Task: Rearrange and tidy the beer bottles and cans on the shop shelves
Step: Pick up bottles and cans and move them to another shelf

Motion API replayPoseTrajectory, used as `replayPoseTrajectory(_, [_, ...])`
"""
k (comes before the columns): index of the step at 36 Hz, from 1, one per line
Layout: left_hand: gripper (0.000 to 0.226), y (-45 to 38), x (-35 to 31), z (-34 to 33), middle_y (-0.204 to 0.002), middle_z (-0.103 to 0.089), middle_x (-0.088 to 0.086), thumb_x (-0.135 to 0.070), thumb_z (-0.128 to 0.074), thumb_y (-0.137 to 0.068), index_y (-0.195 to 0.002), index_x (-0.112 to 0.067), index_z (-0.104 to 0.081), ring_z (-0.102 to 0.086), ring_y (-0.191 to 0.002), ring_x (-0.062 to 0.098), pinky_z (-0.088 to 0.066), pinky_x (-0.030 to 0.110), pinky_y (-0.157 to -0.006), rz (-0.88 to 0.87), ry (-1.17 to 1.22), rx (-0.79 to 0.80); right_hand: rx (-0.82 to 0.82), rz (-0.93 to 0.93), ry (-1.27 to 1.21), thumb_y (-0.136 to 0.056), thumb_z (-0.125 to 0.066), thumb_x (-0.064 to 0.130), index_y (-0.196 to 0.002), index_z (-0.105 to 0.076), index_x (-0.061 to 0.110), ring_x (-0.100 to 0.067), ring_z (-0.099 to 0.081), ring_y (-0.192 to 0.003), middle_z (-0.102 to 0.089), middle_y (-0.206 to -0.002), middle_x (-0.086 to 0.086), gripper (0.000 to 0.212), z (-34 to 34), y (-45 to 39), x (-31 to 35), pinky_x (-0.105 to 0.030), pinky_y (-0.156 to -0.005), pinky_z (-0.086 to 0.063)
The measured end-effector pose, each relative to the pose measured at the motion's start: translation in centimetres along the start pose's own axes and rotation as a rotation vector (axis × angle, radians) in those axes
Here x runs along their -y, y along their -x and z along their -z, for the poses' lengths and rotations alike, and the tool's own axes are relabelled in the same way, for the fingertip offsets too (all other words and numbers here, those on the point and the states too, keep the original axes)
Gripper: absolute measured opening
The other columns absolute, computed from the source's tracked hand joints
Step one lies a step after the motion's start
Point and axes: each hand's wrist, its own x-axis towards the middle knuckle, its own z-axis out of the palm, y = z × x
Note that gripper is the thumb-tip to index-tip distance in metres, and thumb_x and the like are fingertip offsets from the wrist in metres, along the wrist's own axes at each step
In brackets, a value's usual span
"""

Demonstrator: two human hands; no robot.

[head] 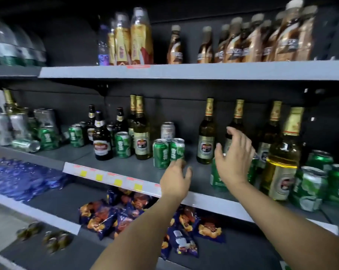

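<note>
I had both hands up at the grey metal middle shelf [126,168], where the beer stood scattered. My left hand [175,177] was spread and empty, its fingertips just at the foot of a pair of green aluminium beer cans [168,152] standing side by side near the front edge. My right hand [234,155] was wide open too, holding nothing, hovering in front of a tall green glass beer bottle with a gold foil neck [236,123]; whether it touched the glass I could not tell. A second bottle of the same kind [206,133] stood between the cans and that hand. I judged the step to be gathering cans with cans and bottles with bottles. To do it well I would take each bottle low on the body, not the neck, lift it clear of its neighbours, and slide the cans together as a pair, mindful of the toppled silver can [26,145] far left.
</note>
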Motion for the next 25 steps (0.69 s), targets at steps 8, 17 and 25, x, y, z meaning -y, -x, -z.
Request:
replayPoseTrajectory(8, [0.030,-2.3,12.7,10.4,-0.118,-0.055,0.003,-0.035,-0.049,-0.096,-0.119,-0.017,-0.056,-0.055,-0.108,0.024,-0.044,0.035,-0.080,0.076,-0.155,-0.012,0.351,0.026,0.008,-0.088,-0.060,0.024,-0.122,-0.053,0.015,-0.031,-0.052,-0.113,-0.062,-0.118,-0.006,0.037,-10.6,2.3,11.3,-0.043,-0.090,-0.039])
replayPoseTrajectory(17, [0.041,-5.6,24.2,18.3,-0.131,-0.046,0.004,-0.040,-0.046,-0.097,-0.133,-0.020,-0.046,-0.043,-0.124,0.024,-0.041,0.035,-0.092,0.100,-0.437,0.151,0.695,-0.027,0.053,-0.093,-0.053,0.046,-0.127,-0.043,0.019,-0.030,-0.058,-0.111,-0.058,-0.125,-0.004,0.045,-20.7,3.9,21.4,-0.037,-0.079,-0.048])
replayPoseTrajectory(25, [0.041,-10.1,29.2,19.4,-0.127,-0.048,0.005,-0.044,-0.044,-0.096,-0.128,-0.019,-0.048,-0.043,-0.119,0.025,-0.039,0.035,-0.097,0.091,-0.512,0.152,0.794,-0.092,0.032,-0.089,-0.059,0.051,-0.136,-0.040,0.014,-0.032,-0.056,-0.116,-0.056,-0.132,-0.011,0.063,-28.4,3.6,25.2,-0.035,-0.079,-0.044])
